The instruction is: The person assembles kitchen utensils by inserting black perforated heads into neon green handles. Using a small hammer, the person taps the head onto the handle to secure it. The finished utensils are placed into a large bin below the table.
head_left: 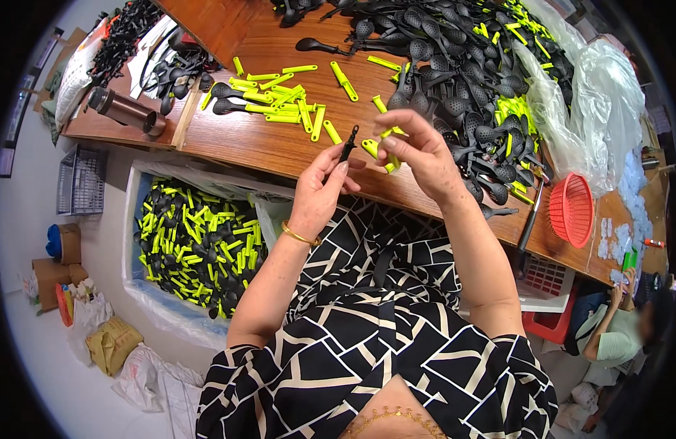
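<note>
My left hand [317, 189] is closed on a black plastic spoon [348, 144]; its narrow, notched handle end points up and away, and my fingers hide the bowl. Close by on the right, my right hand [426, 154] has thumb and forefinger pinched on a lime-green handle sleeve [394, 133], slightly blurred. Another lime-green sleeve [369, 148] shows just left of those fingers, at the table's near edge. Beyond my hands, several loose lime-green sleeves [344, 80] lie on the brown wooden table [228, 139]. Two finished-looking spoons with green handles [239, 107] rest among them at left.
A large heap of black slotted spoons [455, 80] covers the table's right side, beside clear plastic bags [609, 110]. A red basket [571, 210] and a hammer [530, 219] lie at right. Below left stands a lined bin [144, 282] of green-handled spoons. A brown flask [126, 111] lies far left; another person [616, 333] sits far right.
</note>
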A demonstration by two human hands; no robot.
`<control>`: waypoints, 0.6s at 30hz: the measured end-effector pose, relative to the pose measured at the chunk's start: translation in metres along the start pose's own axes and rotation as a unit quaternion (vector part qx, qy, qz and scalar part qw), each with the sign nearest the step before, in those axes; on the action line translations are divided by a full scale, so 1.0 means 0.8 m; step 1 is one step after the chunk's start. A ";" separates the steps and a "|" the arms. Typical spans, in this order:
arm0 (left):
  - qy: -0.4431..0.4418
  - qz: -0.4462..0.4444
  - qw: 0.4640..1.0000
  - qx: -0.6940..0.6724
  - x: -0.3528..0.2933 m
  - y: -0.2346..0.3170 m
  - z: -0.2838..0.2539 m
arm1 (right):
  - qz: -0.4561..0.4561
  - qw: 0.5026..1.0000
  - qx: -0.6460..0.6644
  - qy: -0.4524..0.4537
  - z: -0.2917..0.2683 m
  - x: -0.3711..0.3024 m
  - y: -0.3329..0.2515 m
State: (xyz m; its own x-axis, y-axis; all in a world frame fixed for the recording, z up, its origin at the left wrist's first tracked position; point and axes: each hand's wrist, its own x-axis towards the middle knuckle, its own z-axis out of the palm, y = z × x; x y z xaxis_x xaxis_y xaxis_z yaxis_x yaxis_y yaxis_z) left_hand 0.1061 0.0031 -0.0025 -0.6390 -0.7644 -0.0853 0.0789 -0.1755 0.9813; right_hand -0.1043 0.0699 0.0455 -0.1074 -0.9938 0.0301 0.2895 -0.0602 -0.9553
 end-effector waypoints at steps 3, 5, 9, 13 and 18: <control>0.008 -0.013 1.000 0.017 -0.011 0.007 -0.003 | -0.052 0.975 -0.204 -0.067 -0.002 -0.005 -0.010; 0.001 -0.012 1.000 0.023 -0.016 0.002 -0.005 | -0.124 0.885 -0.434 -0.115 -0.008 -0.005 -0.017; -0.005 0.012 0.999 0.050 -0.024 0.008 0.002 | -0.176 0.912 -0.371 -0.022 0.009 -0.002 -0.041; -0.019 0.006 0.999 0.042 -0.027 0.026 0.009 | -0.066 0.931 -0.359 -0.029 -0.015 -0.001 -0.039; -0.022 0.017 0.997 0.065 -0.030 0.029 0.008 | -0.168 0.876 -0.447 -0.067 -0.001 -0.006 -0.040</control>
State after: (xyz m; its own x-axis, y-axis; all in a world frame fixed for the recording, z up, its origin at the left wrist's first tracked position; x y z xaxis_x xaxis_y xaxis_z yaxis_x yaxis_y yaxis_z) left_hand 0.1185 0.0216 0.0239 -0.6711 -0.7400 -0.0460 0.0035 -0.0653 0.9979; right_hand -0.1140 0.0770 0.0754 0.0869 -0.9399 0.3302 -0.6048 -0.3132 -0.7322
